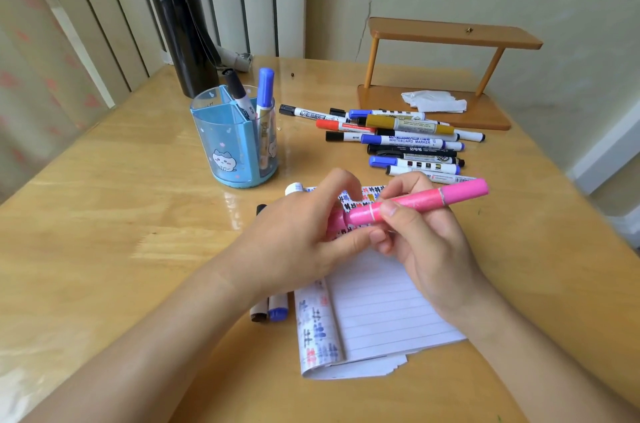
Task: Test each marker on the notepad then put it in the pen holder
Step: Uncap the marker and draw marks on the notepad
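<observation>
The left grip and right grip were curled round a pink marker above the notepad mid-frame, with only two markers in the pen holder and a pile apparently awaiting testing upper right

Soft, even daylight fills the scene, bright without harshness, and the glossy desk throws back pale patches of glare on its left half and in front of the pen holder, while shadows beneath things are faint and diffuse. The left hand and right hand on the pink marker are slightly smeared, the left's fingers most of all. Wide-angle bending curves the desk edges, and the curtain at the left rim looks soft and washed out
</observation>
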